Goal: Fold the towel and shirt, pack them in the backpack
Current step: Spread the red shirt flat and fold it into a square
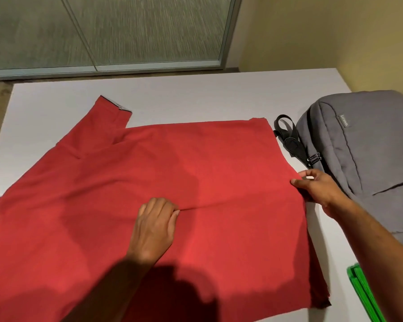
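Red cloth covers most of the white table: the shirt lies spread flat, reaching from the left edge almost to the right, its near part running off the bottom of the view. The fabric is a plain brick red, mostly smooth. One sleeve angles toward the far left corner and ends in a cuff with dark and pale trim. At the left edge a pale stripe runs along a hem or collar; which of the two cannot be told. A shallow crease runs across the middle of the cloth, from the left hand to the right edge of the shirt.

The left hand rests on the middle of the shirt, fingers curled under and bunched, pinching a small fold of cloth at the start of that crease. The right hand holds the shirt's right edge, thumb and fingertips closed narrowly on the hem.

Just beyond the right hand, the grey backpack lies flat near the right edge of the table, its black handle loop and zip pulls turned toward the shirt. The bag sits just beside the cloth. Part of a bright green folded thing, perhaps the towel, shows at the near right corner, partly hidden by the right forearm.
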The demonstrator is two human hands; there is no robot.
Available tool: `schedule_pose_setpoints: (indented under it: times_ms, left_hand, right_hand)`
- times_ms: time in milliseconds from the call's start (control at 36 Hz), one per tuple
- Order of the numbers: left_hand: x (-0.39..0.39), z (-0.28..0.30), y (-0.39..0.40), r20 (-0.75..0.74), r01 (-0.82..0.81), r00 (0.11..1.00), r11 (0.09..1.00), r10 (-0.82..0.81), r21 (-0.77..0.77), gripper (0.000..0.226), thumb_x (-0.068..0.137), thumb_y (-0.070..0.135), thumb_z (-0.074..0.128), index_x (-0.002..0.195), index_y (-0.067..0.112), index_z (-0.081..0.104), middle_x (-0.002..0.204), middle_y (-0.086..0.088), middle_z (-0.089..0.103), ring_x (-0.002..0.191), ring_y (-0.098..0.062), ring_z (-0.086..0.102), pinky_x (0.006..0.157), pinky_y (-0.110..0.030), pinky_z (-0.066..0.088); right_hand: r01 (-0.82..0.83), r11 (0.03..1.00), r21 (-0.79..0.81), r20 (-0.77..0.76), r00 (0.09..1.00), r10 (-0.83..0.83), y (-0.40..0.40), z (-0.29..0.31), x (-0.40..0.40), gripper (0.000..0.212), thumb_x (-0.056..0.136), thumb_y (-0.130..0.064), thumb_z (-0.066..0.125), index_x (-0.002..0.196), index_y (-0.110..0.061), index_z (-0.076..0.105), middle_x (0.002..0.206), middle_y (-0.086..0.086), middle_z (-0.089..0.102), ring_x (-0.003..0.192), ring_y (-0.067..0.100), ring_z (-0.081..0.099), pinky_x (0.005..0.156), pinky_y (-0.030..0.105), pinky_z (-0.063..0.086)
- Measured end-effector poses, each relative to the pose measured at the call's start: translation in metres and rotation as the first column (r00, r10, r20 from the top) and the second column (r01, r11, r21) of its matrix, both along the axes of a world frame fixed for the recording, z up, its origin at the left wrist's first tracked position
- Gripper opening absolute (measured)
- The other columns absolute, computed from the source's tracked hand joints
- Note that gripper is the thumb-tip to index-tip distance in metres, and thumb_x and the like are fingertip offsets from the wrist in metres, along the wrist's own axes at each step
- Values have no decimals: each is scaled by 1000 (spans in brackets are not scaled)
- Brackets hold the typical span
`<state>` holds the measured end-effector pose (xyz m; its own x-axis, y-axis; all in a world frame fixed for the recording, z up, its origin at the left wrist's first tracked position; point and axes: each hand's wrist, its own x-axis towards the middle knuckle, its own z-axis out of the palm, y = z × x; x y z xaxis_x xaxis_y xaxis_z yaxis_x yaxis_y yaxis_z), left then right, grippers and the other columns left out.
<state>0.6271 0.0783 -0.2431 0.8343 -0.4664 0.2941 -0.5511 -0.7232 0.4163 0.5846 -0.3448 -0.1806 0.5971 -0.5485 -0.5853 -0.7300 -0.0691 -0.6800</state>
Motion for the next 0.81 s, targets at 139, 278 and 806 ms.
schedule_pose_setpoints:
  times_ms: [139, 278, 806]
  left_hand:
    - [-3, -6, 1, -15, 22, 1000, 999, -22, 30, 6, 96, 20, 59, 92, 18, 64, 90, 2, 57, 84, -26, 55, 72, -40, 42]
    - [-6, -11, 2, -58, 24, 998, 994, -18, 102, 10, 95, 23, 59, 98, 19, 67, 92, 4, 56, 88, -26, 56, 74, -39, 43]
    - [-63, -12, 10, -134, -21, 990, 994, 36, 110, 21, 92, 29, 50, 99, 19, 67, 96, -2, 57, 89, -30, 54, 73, -44, 44]
  right_hand:
    - [-14, 992, -129, 21, 1000, 17, 9, -18, -10, 24, 93, -8, 75, 111, -3, 59, 93, 15, 63, 70, 23, 60, 63, 34, 53]
    - [-35, 999, -40, -5, 999, 35, 10, -13, -16, 42, 84, -32, 87, 103, -4, 61, 88, 15, 74, 64, 17, 63, 72, 49, 60]
    - [-134, 990, 47, 21, 991, 133, 1, 3, -77, 27, 94, -11, 73, 72, -10, 56, 66, 6, 63, 64, 22, 56, 63, 26, 49]
